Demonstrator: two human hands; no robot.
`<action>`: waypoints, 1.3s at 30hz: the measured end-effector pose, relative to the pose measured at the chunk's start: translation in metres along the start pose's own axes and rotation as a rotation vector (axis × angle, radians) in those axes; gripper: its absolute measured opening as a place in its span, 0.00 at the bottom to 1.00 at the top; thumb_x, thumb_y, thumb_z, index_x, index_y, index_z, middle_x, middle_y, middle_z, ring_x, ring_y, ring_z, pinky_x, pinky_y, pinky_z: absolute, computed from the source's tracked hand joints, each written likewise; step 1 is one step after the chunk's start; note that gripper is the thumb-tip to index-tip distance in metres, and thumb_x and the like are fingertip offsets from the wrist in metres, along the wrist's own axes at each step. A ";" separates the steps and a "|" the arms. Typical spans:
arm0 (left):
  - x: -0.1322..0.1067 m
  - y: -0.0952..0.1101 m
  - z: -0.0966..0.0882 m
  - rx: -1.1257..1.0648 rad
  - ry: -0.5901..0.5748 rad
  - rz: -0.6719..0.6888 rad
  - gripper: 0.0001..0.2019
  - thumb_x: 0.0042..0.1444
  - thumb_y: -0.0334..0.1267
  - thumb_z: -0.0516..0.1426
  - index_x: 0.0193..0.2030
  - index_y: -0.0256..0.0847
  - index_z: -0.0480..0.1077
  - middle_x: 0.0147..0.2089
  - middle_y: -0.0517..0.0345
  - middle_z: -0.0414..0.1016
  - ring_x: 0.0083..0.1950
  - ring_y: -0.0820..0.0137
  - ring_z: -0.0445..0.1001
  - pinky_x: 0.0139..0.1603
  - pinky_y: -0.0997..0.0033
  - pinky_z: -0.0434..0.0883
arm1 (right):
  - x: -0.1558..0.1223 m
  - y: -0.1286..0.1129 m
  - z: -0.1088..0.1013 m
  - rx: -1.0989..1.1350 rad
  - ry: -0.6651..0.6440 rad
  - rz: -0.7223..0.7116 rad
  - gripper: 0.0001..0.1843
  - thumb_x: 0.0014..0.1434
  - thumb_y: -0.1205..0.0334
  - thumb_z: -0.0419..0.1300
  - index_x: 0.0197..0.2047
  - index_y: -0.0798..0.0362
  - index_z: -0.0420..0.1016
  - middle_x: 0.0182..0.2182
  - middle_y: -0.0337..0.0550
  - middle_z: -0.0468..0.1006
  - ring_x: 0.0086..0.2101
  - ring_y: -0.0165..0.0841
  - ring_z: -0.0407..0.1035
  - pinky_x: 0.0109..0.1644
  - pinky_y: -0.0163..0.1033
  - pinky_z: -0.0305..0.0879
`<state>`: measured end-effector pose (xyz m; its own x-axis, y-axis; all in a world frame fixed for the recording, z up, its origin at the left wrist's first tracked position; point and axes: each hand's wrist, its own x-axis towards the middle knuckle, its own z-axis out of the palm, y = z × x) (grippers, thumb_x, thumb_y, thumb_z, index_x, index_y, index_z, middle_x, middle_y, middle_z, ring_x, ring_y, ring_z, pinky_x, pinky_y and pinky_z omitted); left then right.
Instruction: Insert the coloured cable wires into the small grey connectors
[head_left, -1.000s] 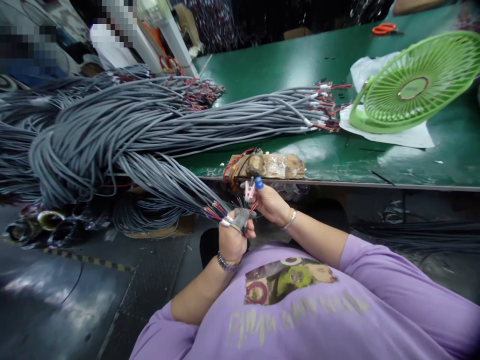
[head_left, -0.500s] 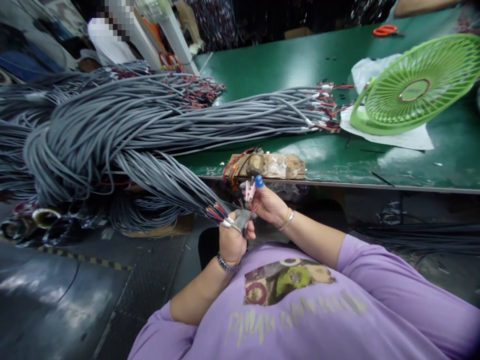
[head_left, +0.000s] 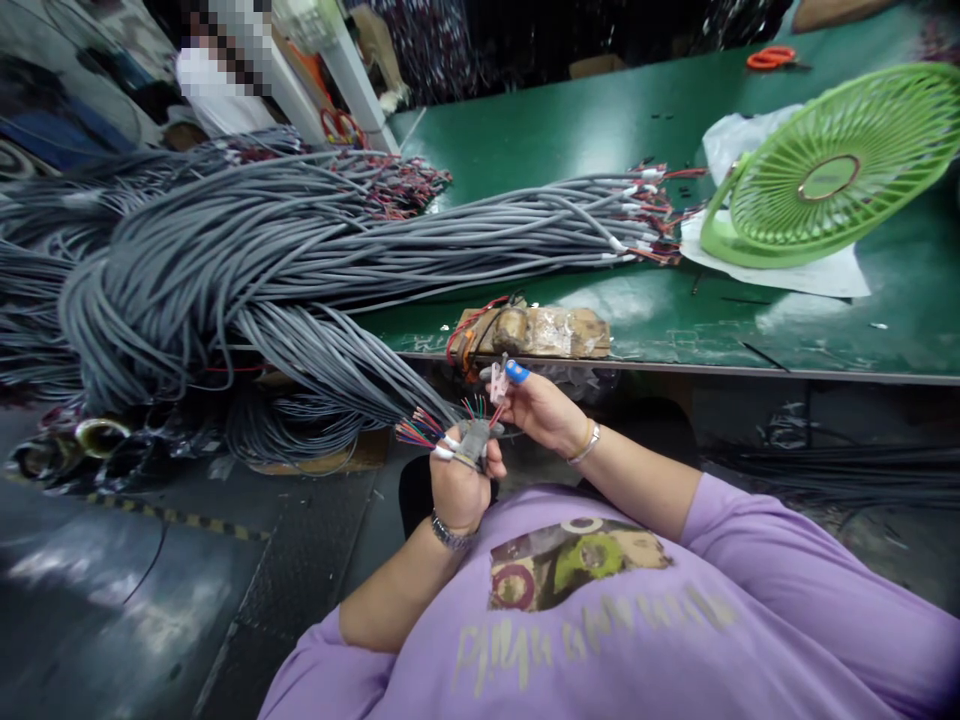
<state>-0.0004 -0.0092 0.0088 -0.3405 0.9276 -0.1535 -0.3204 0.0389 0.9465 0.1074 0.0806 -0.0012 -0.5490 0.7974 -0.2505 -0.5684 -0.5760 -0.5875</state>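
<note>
My left hand (head_left: 459, 488) is closed round the stripped ends of several grey cables (head_left: 401, 375), with a grey wrapped end (head_left: 474, 440) showing above the fingers. Thin coloured wires (head_left: 420, 430) fan out to the left of that hand. My right hand (head_left: 546, 412) is apart from it, thumb and fingertips pinched on thin red wires (head_left: 496, 413). A blue cover (head_left: 516, 371) wraps the right thumb. Right at that thumb is a pale pink clip (head_left: 498, 384), below the front edge of the wooden block (head_left: 574, 333); whether the fingers touch the clip is unclear.
A thick bundle of grey cables (head_left: 360, 245) lies across the green table (head_left: 540, 130). On the right stands a green fan (head_left: 825, 180), with orange-handled scissors (head_left: 771, 59) behind it. A person in white (head_left: 221, 95) is at the far left. Coiled cable (head_left: 292, 430) lies under the table.
My left hand has shifted slightly left and the coloured wires have spread wider. The right hand has tilted and moved slightly right and down, with the red wires now between its fingertips.
</note>
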 end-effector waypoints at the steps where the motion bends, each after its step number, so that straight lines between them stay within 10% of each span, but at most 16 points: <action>1: 0.001 0.000 0.001 -0.003 0.001 -0.002 0.14 0.50 0.47 0.63 0.27 0.37 0.69 0.18 0.64 0.70 0.14 0.79 0.65 0.14 0.81 0.60 | 0.000 0.000 0.000 -0.011 -0.003 -0.011 0.17 0.59 0.49 0.62 0.38 0.55 0.78 0.26 0.39 0.73 0.24 0.24 0.61 0.27 0.30 0.60; 23: 0.000 -0.002 0.000 0.069 -0.046 -0.037 0.15 0.50 0.47 0.62 0.26 0.37 0.68 0.17 0.64 0.68 0.14 0.79 0.64 0.14 0.81 0.60 | 0.001 0.002 -0.001 0.087 0.034 0.056 0.25 0.54 0.38 0.62 0.35 0.55 0.75 0.26 0.39 0.73 0.23 0.25 0.62 0.26 0.31 0.63; 30: -0.004 -0.013 -0.020 0.217 -0.106 -0.003 0.16 0.53 0.49 0.61 0.26 0.37 0.70 0.20 0.63 0.70 0.16 0.79 0.66 0.16 0.80 0.62 | -0.015 -0.016 -0.021 -0.375 -0.201 0.238 0.30 0.43 0.36 0.68 0.31 0.58 0.75 0.28 0.46 0.77 0.24 0.27 0.67 0.26 0.32 0.67; 39: -0.005 -0.015 -0.021 0.418 -0.245 0.045 0.17 0.56 0.47 0.59 0.24 0.37 0.70 0.19 0.60 0.71 0.17 0.76 0.70 0.18 0.79 0.63 | -0.023 -0.029 -0.015 -0.734 -0.294 0.047 0.12 0.46 0.58 0.69 0.27 0.59 0.75 0.22 0.37 0.74 0.23 0.24 0.64 0.28 0.31 0.61</action>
<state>-0.0123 -0.0224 -0.0102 -0.1119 0.9900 -0.0858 0.0895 0.0960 0.9913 0.1458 0.0819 0.0096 -0.7600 0.6360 -0.1338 -0.0477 -0.2599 -0.9644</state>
